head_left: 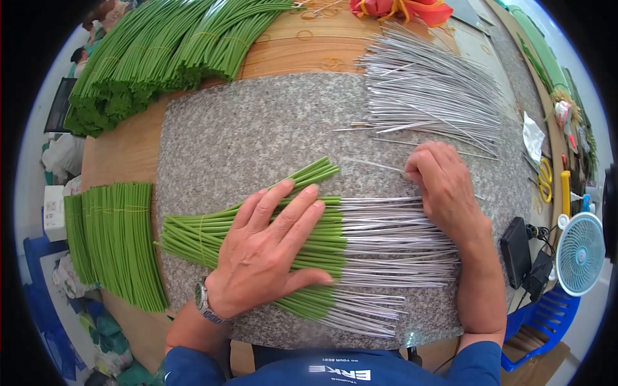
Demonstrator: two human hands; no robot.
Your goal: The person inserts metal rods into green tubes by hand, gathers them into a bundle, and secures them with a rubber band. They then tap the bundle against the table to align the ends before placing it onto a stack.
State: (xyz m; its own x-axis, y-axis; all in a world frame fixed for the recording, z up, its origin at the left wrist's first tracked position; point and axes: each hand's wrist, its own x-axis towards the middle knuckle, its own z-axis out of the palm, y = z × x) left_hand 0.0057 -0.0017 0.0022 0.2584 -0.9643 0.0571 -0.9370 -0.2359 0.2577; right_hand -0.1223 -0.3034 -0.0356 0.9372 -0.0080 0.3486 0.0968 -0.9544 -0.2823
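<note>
My left hand, with a watch on its wrist, lies flat with fingers spread over a fanned bundle of green plastic stems. A rubber band circles the bundle near its left end. Silvery wires stick out from the right ends of many stems. A few stems by my fingertips lie apart from the rest, with no wire showing in their ends. My right hand is closed in a pinch on a thin wire, whose tip points left toward those few stems.
Loose metal wires are piled at the far right of the granite slab. Large green stem bundles lie far left, with more banded stems at the left. Yellow scissors and a small fan are at the right.
</note>
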